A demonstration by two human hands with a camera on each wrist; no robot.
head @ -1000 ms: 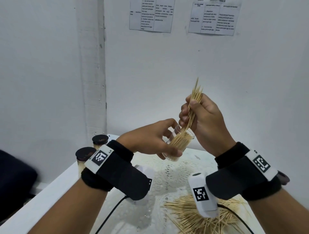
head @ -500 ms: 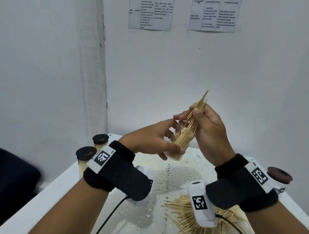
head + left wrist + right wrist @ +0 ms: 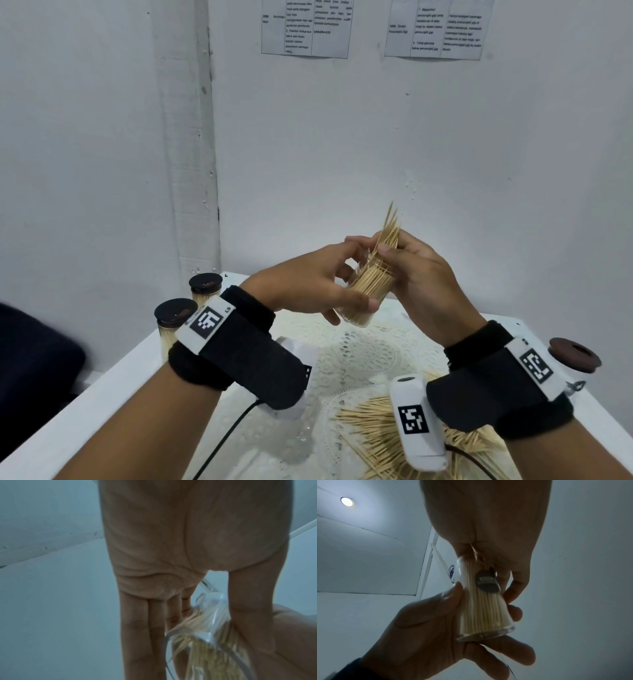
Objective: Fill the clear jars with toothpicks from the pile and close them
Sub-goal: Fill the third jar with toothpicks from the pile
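My left hand (image 3: 308, 284) grips the clear jar (image 3: 364, 291) above the surface (image 3: 113, 383), tilted, thumb on one side and fingers on the other. My right hand (image 3: 416, 274) pinches a bundle of toothpicks (image 3: 388, 236) whose lower ends sit in the jar's mouth while the tips fan out above my fingers. The jar looks nearly packed already. The risk I see is jamming: some sticks near the rim lie crosswise, and if I push down on them they could snap or spring out over the edge. With the jar tilted, loosening my pinch early could let the bundle spill towards the pile (image 3: 376, 431) below. Two capped jars (image 3: 174, 318) stand at the surface's far left, and a dark lid (image 3: 573, 354) waits by my right wrist.
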